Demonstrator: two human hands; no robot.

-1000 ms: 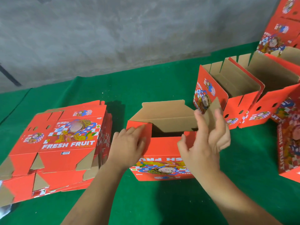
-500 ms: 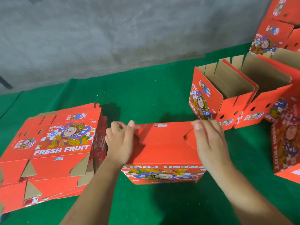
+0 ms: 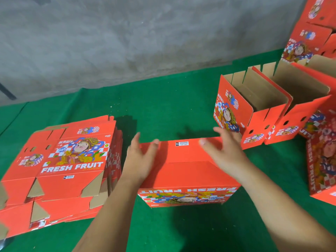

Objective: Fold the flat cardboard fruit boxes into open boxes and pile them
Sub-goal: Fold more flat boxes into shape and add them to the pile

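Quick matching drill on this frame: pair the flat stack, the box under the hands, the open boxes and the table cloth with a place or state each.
1. stack of flat red cardboard fruit boxes
2. red cardboard box under both hands
3. open red cardboard boxes with brown insides
4. green table cloth

a. standing far right
b. bottom up, print upside down
c. covers the table
d. lying at left

Pairs: 1-d, 2-b, 3-a, 4-c
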